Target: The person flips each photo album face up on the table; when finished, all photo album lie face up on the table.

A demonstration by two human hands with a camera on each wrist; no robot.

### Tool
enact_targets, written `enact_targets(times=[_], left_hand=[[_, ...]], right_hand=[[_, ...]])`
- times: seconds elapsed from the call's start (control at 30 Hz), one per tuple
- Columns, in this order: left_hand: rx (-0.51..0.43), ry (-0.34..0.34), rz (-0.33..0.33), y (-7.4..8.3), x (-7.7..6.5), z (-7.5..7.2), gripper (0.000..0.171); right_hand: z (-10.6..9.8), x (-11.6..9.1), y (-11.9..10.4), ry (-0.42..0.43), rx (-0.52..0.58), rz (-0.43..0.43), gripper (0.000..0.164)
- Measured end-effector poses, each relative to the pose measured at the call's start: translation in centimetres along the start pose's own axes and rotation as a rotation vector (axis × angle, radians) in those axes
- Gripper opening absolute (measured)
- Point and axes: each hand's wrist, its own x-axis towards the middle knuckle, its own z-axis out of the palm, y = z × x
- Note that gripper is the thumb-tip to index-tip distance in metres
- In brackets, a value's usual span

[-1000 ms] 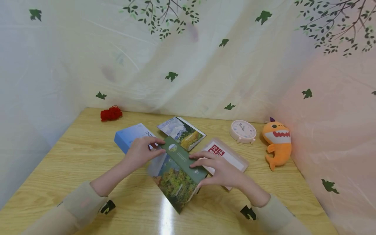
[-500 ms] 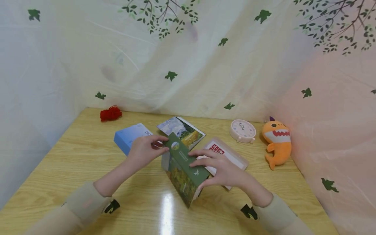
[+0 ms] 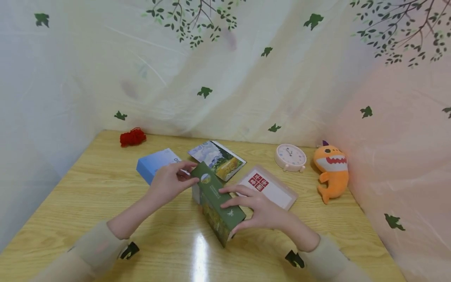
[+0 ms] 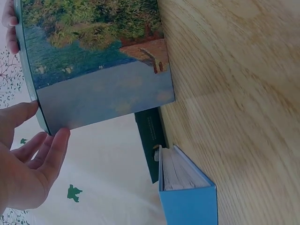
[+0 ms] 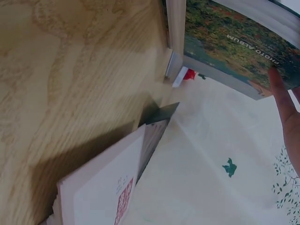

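A photo album [image 3: 218, 196] with a green spine and painted landscape covers stands on edge, spine up, at the middle of the table. My left hand [image 3: 170, 180] pinches the spine's far left corner between thumb and fingers. The right hand [image 3: 262, 205] grips the nearer end, its fingers across the green top and its thumb at the end face. From the left wrist, the painted cover [image 4: 103, 56] shows trees and water beside my left hand [image 4: 28, 154]. In the right wrist view, a finger of the right hand [image 5: 288, 112] lies against the cover lettered PHOTO ALBUM [image 5: 239, 44].
Behind the album lies a landscape-covered book [image 3: 218, 158]. A blue book [image 3: 158, 164] is at left, partly behind the left hand, and a white-and-pink book [image 3: 271, 188] with red characters lies at right. Red yarn [image 3: 132, 137], a round clock [image 3: 290, 156] and an orange shark plush [image 3: 332, 172] sit farther out.
The album has tipped from leaning, with its painted cover showing, to nearly upright with the green spine on top. Both hands have kept their hold and shifted slightly left lately.
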Motion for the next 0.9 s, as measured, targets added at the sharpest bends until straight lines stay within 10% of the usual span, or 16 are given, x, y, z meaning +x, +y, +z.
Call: enact_targets(times=[0.9], left_hand=[[0.041,-0.185,0.009,-2.2,-1.5,-2.1,0.055]], right_hand=[[3.6,0.2,-0.5,-0.086,0.344,0.108,0.088]])
